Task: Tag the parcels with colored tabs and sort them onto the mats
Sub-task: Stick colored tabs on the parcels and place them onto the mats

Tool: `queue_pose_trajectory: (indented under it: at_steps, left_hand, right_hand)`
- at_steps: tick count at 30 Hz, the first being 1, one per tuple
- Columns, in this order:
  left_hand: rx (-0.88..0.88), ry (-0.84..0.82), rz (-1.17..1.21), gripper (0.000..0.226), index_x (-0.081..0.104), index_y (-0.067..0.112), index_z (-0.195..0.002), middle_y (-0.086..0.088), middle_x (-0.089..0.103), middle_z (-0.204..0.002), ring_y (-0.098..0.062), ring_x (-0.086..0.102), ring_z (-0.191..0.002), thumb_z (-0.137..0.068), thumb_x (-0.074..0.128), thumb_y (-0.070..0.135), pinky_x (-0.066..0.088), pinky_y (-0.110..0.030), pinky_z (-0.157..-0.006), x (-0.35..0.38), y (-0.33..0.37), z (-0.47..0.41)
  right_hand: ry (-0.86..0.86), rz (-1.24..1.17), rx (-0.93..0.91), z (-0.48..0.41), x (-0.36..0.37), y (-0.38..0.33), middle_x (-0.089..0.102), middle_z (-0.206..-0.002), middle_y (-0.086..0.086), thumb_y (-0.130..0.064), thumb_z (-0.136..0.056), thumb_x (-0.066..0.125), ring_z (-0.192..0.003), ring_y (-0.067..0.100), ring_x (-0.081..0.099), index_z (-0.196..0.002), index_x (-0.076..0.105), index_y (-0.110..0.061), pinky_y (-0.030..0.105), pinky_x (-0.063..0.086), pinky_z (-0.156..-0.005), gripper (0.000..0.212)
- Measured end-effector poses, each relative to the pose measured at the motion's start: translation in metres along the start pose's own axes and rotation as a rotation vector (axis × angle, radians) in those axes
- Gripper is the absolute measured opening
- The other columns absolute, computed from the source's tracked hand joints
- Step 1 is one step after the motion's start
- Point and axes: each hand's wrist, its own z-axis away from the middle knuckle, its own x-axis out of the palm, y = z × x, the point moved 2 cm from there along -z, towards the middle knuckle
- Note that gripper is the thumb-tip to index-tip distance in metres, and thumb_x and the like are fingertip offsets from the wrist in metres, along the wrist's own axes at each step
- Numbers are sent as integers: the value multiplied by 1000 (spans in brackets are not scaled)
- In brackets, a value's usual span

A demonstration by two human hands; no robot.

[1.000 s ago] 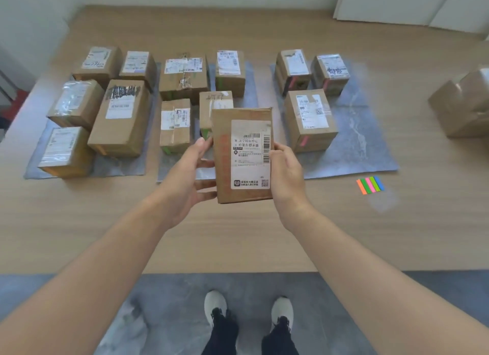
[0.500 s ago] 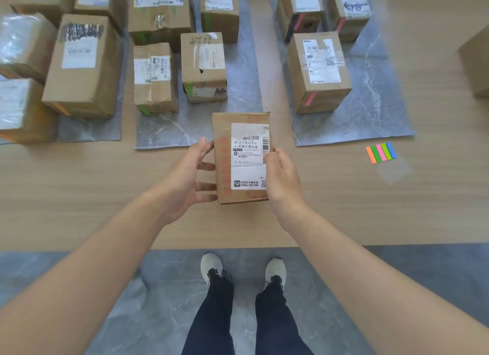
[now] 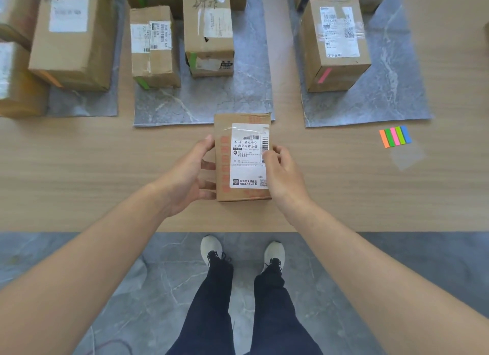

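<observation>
**Now lowered to the table: an untagged parcel comes down by the tabs**

Over the last second the parcel [image 3: 242, 157] has dropped from where it was held up in front of the mats to a spot low over the table [image 3: 79, 169], about midway along its near edge. Its far end just overlaps the near right corner of the middle mat [image 3: 211, 103]. Whether it already rests on the wood I cannot tell. The view has also tipped down and moved closer.

The right hand [image 3: 281, 174] holds the parcel's right edge, thumb laid over the white label and fingers curled round the side. The left hand [image 3: 185, 177] is fairly wide, its loosely straight fingers pressed against the left side, steadying rather than clasping.

No tab shows on the faces of this parcel that can be seen. The coloured tabs [image 3: 394, 136] lie untouched toward the right of the table, just off the near edge of the right mat [image 3: 383, 95].

That suggests tagging comes next, probably with the right hand letting go to reach for the strip while the left keeps the parcel steady. The colour should decide the mat: parcels on the middle mat carry green tabs, the brown box [image 3: 334, 42] on the right mat a pink one.
</observation>
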Motion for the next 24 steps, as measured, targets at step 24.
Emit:
queue_pose_trajectory:
  at_steps: [24]
  left_hand:
    - [273, -146, -472, 67, 16, 41, -159, 18, 10, -166, -6, 3, -154, -99, 25, 70, 1, -39, -125, 162, 59, 35]
  right_hand:
    - [317, -144, -82, 15, -117, -23, 57, -69, -9, -37, -99, 45, -75, 18, 59, -91, 62, -23, 40, 50, -72, 24]
